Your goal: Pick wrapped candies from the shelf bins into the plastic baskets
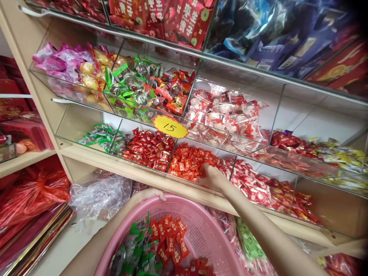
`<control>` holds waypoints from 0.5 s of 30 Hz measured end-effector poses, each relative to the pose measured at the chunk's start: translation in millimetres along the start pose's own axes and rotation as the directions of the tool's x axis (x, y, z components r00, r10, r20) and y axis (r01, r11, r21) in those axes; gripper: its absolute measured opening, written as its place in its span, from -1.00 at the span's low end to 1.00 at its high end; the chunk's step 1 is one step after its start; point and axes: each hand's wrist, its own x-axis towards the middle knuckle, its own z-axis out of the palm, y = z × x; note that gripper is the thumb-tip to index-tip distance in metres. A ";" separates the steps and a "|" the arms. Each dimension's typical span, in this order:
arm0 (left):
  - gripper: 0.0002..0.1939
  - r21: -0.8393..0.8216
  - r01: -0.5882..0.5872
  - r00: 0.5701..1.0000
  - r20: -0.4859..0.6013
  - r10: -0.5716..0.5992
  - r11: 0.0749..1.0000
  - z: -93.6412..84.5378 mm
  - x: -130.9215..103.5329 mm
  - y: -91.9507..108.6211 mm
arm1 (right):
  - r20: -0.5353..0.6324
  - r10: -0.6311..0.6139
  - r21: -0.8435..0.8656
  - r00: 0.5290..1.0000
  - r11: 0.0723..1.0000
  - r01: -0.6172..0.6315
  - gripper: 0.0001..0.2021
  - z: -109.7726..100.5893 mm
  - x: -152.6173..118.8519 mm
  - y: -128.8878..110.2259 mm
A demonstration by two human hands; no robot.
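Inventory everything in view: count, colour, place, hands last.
Round perforated plastic basket: one, pink, bottom centre
Wrapped sweets: many, red, orange and green, inside basket
Small wrapped sweets: many, orange, lowest tier
Other wrapped sweets: many, mixed colours, two lower tiers
Glossy printed packets: several, red, top shelf
Glossy plastic packets: several, blue, top right
Scalloped price tag: one, yellow, middle shelf
Crumpled plastic film: count unclear, transparent, below shelves
Translucent plastic bag: one, red, left edge
Wooden shelf unit: one, beige, across view
Left hand: one, bare, on basket rim
Right hand: one, bare, in orange sweets
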 end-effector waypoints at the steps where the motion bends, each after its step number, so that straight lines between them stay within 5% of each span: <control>1: -0.70 0.001 -0.011 1.000 -0.004 0.011 1.000 1.9 -1.4 1.2 | 0.023 0.009 -0.003 1.000 1.000 -0.009 -0.66 0.8 1.0 -2.0; 8: -0.69 0.013 -0.023 1.000 -0.015 0.023 1.000 7.6 -5.3 4.0 | 0.028 -0.007 0.027 1.000 1.000 0.006 -0.55 -15.7 3.4 5.1; 15: -0.73 0.008 0.045 0.997 -0.056 -0.045 0.999 0.3 1.6 0.6 | -0.090 -0.397 -0.030 0.914 0.918 0.395 -0.65 -30.4 26.5 5.9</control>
